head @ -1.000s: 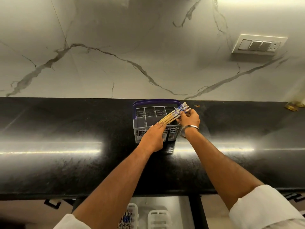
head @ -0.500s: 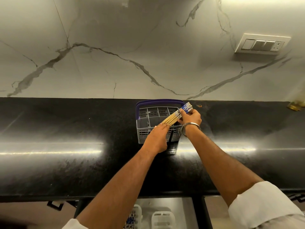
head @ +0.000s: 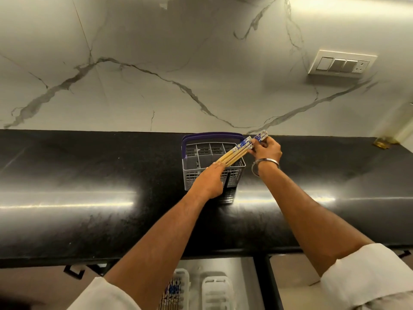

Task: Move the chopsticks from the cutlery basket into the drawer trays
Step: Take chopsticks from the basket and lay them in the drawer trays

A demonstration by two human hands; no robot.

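A grey cutlery basket (head: 192,163) with a purple handle stands on the black counter. A bundle of wooden chopsticks (head: 237,152) with blue-patterned ends lies slanted above the basket's right side. My right hand (head: 267,149) grips the patterned ends. My left hand (head: 210,181) touches the plain tips at the basket's front rim. Below the counter edge an open drawer shows two white trays: the left tray (head: 184,278) holds patterned chopsticks, the right tray (head: 215,289) looks bare.
The black counter (head: 89,198) runs the full width, with a marble wall behind. A switch plate (head: 342,62) is on the wall at the right. A brass object (head: 383,143) sits at the counter's far right.
The chopstick bundle has risen and shifted right, further out of the basket, with both hands following it. The camera view has tilted slightly.
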